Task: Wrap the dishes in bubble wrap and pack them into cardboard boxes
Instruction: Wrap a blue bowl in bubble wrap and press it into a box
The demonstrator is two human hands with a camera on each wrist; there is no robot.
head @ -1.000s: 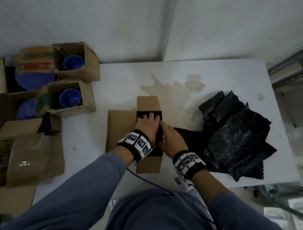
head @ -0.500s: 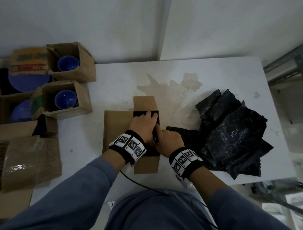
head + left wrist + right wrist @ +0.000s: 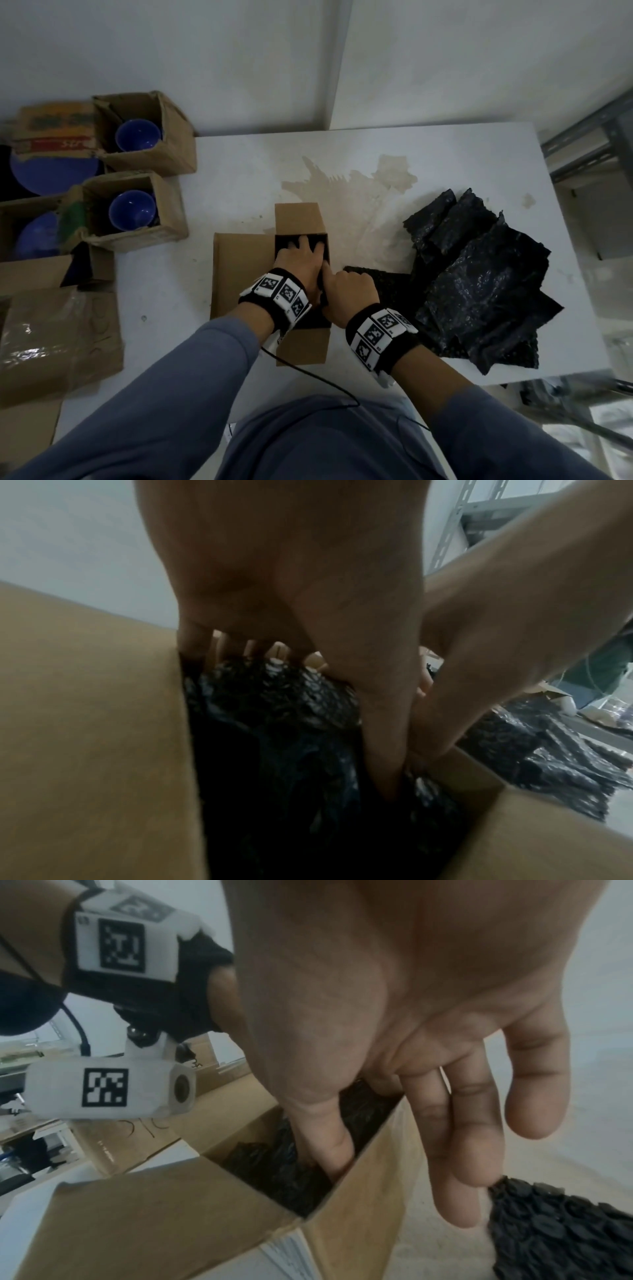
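Observation:
An open cardboard box point(image 3: 301, 342) stands mid-table with its flaps spread. Inside lies a bundle in black bubble wrap point(image 3: 287, 242), also seen in the left wrist view point(image 3: 274, 723) and the right wrist view point(image 3: 281, 1164). My left hand point(image 3: 301, 263) lies flat on top of the bundle and presses it down, fingers spread. My right hand point(image 3: 349, 287) straddles the box's right wall point(image 3: 359, 1191): the thumb point(image 3: 329, 1145) is pushed down inside beside the wrap, and the fingers lie outside the wall. What dish is in the wrap stays hidden.
A pile of black bubble wrap sheets point(image 3: 479, 291) lies right of the box. At the left stand two small boxes, each with a blue bowl point(image 3: 137, 137) point(image 3: 132, 210), then blue plates point(image 3: 51, 174) and flattened cardboard point(image 3: 58, 342). Metal shelving point(image 3: 582, 144) borders the table's right side.
The wrapped bundle has sunk further into the box under my left hand. My right hand has shifted from the bundle's side onto the box's right wall, thumb inside.

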